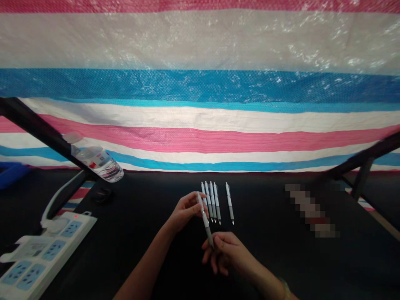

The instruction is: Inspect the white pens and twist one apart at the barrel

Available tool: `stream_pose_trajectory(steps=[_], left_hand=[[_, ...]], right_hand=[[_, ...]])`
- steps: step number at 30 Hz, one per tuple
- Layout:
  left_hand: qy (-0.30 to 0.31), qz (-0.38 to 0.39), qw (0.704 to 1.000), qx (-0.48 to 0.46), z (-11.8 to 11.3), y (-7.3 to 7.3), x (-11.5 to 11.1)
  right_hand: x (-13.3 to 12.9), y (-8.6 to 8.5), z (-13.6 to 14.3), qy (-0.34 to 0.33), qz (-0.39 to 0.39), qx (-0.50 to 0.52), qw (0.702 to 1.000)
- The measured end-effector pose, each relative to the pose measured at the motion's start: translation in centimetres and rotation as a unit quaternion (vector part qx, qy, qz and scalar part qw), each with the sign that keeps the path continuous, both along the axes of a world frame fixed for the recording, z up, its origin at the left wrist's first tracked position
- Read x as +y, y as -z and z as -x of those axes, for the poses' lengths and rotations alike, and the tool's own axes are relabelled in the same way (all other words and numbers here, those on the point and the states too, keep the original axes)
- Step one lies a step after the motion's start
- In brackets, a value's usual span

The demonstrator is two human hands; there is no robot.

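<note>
A white pen with a grey grip [205, 219] is held up at a slant between my two hands. My left hand [186, 211] pinches its upper end between thumb and fingers. Around its lower, tip end the thumb and forefinger of my right hand [225, 248] are closed, the other fingers curling loosely below. Just beyond my hands, several matching pens [216, 201] lie side by side on the black table [259, 208], tips toward me. One more pen [230, 203] lies a little to the right of that row. My left fingers partly cover the leftmost pen.
A white power strip [46, 256] with plugs and a cable lies at the left. Near it are a clear water bottle [101, 162] and a small dark object [102, 195]. A pixelated item [311, 210] is at the right. Striped sheeting [200, 141] hangs behind the table.
</note>
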State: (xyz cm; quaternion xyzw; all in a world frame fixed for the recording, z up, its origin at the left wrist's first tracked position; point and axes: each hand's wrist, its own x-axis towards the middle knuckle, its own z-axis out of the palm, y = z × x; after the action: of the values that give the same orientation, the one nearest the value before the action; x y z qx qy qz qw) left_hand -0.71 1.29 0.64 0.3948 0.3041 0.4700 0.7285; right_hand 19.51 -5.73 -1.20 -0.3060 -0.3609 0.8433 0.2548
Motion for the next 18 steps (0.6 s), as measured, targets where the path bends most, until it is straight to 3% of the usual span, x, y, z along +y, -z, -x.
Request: stream_pose_trajectory(steps=[4,9,18], left_hand=[[-0.043,-0.002,0.999,0.023,-0.15,-0.39,-0.15],[-0.073,-0.02,0.996,0.052,-0.15,-0.3,-0.09],[-0.109,-0.003,0.992,0.062,-0.25,-0.61,-0.13]], right_hand=[[0.17,-0.85,-0.15,0.014,-0.083,-0.011,0.996],[0.12,-0.54,-0.18,0.026,-0.129,-0.022,0.991],[0.04,-0.86,-0.07,0.025,-0.135,-0.066,0.988]])
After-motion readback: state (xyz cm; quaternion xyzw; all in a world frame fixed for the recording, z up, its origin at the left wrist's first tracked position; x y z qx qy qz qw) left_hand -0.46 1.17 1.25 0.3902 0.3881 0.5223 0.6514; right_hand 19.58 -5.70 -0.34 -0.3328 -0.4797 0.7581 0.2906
